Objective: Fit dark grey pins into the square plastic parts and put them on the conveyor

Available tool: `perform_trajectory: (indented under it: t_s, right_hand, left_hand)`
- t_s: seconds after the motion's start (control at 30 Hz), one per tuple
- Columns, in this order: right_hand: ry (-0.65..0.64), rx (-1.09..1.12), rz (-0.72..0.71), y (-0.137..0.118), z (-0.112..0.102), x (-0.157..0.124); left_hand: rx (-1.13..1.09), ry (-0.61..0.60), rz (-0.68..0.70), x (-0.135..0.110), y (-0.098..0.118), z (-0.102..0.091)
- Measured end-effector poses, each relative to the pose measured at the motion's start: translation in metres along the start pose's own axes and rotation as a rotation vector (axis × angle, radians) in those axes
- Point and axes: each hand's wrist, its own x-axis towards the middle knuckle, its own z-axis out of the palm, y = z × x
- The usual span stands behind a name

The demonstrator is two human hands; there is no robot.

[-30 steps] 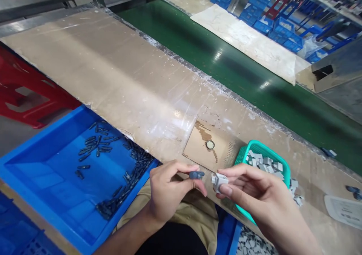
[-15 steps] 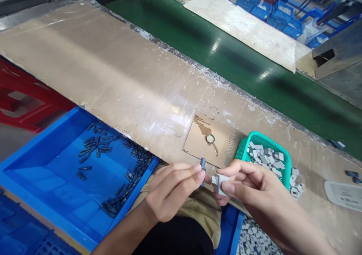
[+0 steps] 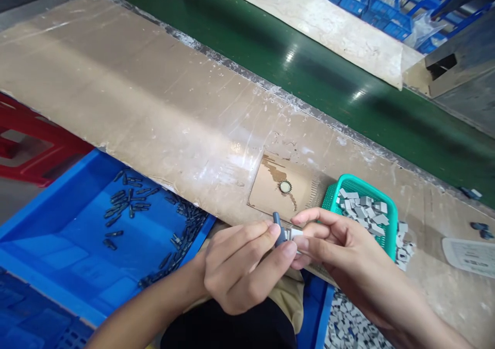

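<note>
My left hand (image 3: 242,266) pinches a small dark blue-grey cylindrical part (image 3: 278,227), held upright between thumb and fingers. My right hand (image 3: 332,243) grips a small light grey plastic piece (image 3: 294,233) at its fingertips. The two parts touch each other between the hands, just over the near edge of the brown bench (image 3: 162,101). A teal basket (image 3: 381,197) of several light grey pieces sits right behind my right hand. At the left, below the bench, a blue bin (image 3: 58,235) holds several dark parts like the one I hold.
A bottle cap (image 3: 285,186) lies on a cardboard patch (image 3: 270,197) on the bench. Beyond the bench runs a green conveyor belt (image 3: 309,76). Loose grey pieces (image 3: 404,246) lie beside the basket. A red stool (image 3: 27,148) stands at the left. Blue crates (image 3: 382,3) fill the far right.
My left hand turned the dark part from lying sideways to upright and brought it against the grey piece. Both hands have closed together.
</note>
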Motion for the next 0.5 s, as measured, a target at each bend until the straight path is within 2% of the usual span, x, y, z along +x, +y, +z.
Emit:
perform_trajectory:
  t_s: [0.13, 0.27, 0.4, 0.5]
  right_hand:
    - [-0.042, 0.024, 0.023, -0.003, -0.002, 0.004]
    - [-0.096, 0.053, 0.044, -0.003, -0.004, 0.010]
    - [-0.081, 0.057, 0.007, -0.002, -0.004, 0.013]
    - [-0.070, 0.015, -0.029, -0.003, -0.001, 0.015]
  left_hand:
    - [0.029, -0.062, 0.154, 0.012, -0.014, -0.004]
    - [0.023, -0.020, 0.331, 0.019, -0.022, -0.002]
    - [0.048, -0.035, 0.258, 0.024, -0.021, 0.000]
    - [0.048, -0.094, 0.367, 0.026, -0.029, 0.005]
